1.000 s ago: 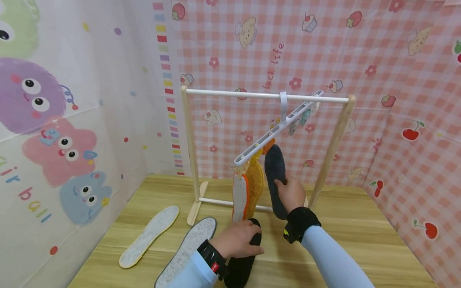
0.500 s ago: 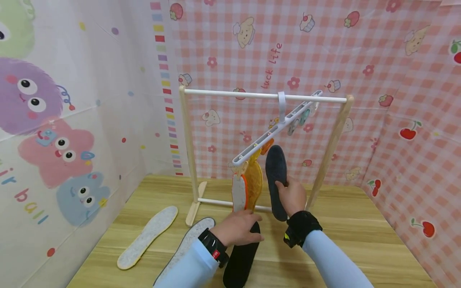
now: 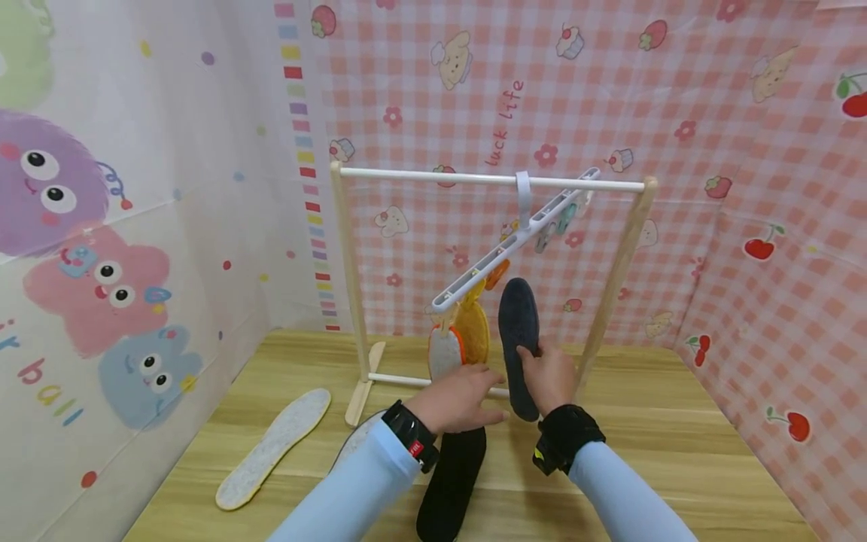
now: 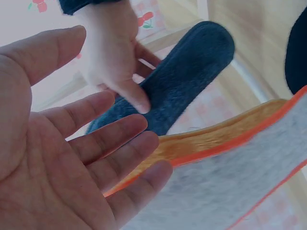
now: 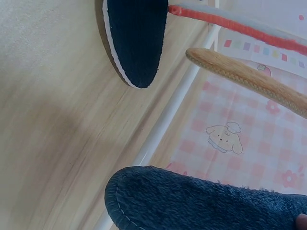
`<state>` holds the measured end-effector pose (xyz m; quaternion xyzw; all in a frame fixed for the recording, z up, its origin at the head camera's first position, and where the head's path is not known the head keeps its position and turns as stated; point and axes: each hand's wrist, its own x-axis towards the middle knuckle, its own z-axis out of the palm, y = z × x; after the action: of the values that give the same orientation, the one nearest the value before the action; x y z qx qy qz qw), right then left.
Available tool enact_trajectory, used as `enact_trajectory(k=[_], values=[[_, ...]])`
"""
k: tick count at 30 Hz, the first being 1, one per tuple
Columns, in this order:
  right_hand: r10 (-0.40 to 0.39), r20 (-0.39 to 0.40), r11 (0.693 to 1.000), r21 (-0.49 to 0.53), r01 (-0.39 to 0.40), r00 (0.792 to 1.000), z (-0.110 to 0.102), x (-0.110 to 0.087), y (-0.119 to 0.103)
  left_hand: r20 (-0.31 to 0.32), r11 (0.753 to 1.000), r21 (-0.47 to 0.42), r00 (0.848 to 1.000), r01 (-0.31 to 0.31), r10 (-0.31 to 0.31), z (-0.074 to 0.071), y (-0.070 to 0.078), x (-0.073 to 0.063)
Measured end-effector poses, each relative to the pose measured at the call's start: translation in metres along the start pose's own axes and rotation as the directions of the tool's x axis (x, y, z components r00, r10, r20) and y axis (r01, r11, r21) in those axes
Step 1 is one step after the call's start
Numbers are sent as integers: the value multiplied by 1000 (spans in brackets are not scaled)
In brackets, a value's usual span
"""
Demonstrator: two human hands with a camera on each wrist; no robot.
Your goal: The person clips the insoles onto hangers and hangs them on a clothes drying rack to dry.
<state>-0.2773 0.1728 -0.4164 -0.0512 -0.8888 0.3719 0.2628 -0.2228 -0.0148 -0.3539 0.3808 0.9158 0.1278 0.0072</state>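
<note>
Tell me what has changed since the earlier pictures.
The left hand has moved up and forward, from over the black insole to in front of the hanging orange-edged grey insole. Nothing was visibly taken hold of or let go. The right hand still holds the dark blue insole; the hanger stays on its rack.

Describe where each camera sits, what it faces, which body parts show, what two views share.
Head: worn there, looking forward and down at the rack; left hand, right hand, sleeves show.
Left wrist: worn there, facing the dark blue insole; both hands show.
Right wrist: worn there, facing tabletop and black insole; a fingertip shows.
Wrist views share the dark blue insole.
</note>
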Motion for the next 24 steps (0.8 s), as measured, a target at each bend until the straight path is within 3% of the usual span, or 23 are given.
enact_trajectory(k=[5, 14, 24], values=[[-26, -35, 1000, -3, 26, 999, 0, -4, 1, -27, 1000, -16, 1000, -16, 15, -12, 8, 9], [6, 27, 999, 49, -8, 1000, -1, -11, 3, -74, 1000, -23, 997, -17, 15, -30, 19, 27], [13, 19, 999, 51, -14, 1000, -2, -13, 4, -94, 996, -42, 993, 73, -77, -34, 12, 35]])
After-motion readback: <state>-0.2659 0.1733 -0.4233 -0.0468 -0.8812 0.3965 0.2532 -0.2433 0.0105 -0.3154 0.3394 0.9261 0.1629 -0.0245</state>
